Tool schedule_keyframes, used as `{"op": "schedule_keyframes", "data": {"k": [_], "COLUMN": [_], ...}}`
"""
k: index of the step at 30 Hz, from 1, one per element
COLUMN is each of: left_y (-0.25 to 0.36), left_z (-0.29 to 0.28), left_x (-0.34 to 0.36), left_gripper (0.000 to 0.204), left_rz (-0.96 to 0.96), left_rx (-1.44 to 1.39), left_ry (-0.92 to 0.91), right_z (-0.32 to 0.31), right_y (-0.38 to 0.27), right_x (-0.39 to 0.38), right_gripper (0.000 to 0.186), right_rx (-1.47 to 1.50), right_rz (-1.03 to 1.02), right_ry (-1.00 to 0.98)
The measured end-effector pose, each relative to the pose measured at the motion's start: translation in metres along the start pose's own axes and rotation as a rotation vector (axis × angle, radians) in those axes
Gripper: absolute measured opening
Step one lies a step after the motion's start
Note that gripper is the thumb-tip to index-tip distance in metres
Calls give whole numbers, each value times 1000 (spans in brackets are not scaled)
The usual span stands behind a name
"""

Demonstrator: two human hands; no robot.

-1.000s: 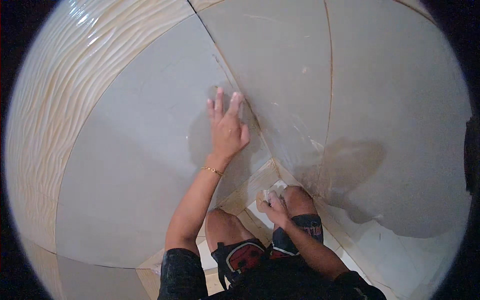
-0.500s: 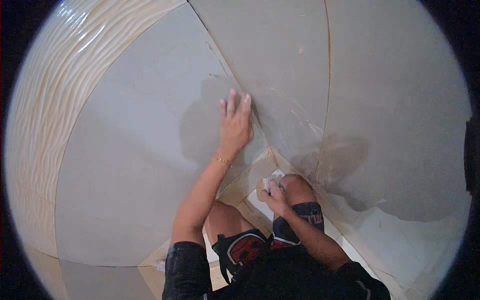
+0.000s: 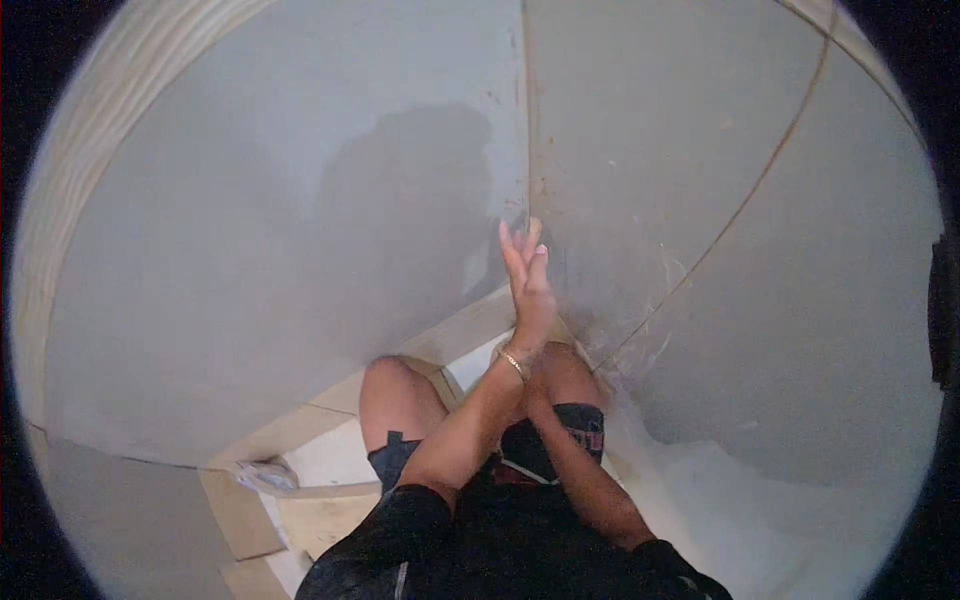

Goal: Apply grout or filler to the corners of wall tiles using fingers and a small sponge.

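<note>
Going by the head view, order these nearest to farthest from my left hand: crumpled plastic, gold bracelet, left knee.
1. Gold bracelet: just below the left hand.
2. Left knee: to the hand's lower left.
3. Crumpled plastic: farther left and lower still.

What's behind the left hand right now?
Past the fingertips of the left hand, the seam between two grey wall panels shows, brownish marks beside it. The right hand is mostly covered by the left wrist, so its grip can't be made out.
</note>
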State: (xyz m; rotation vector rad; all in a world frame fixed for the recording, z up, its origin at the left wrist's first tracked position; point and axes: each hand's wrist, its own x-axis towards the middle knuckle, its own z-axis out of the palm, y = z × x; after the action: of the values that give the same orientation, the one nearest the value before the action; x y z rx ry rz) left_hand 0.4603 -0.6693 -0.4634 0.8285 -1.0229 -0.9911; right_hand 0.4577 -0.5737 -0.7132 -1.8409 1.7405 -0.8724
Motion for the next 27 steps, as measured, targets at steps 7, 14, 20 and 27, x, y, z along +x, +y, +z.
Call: {"op": "schedule_keyframes", "data": {"k": [7,14,20,27], "left_y": [-3,11,3,24], "left_z": [16,49,33,38], "left_x": [4,26,15,22], "left_gripper": [59,57,57,57], "left_rz": [-67,48,114,97], "left_rx": [16,4,7,-63], "left_ry": [78,208,168,185], "right_z": [-33,-65,-82,-111], "right_y": [-19,-41,-63,-113], "right_x": [-20,-20,-17,-12], "right_gripper": [53,48,45,41], "right_rx": [107,111,106,107], "right_rz": [98,114,117,123], "right_ry": [-110,-150,-163,-200]}}
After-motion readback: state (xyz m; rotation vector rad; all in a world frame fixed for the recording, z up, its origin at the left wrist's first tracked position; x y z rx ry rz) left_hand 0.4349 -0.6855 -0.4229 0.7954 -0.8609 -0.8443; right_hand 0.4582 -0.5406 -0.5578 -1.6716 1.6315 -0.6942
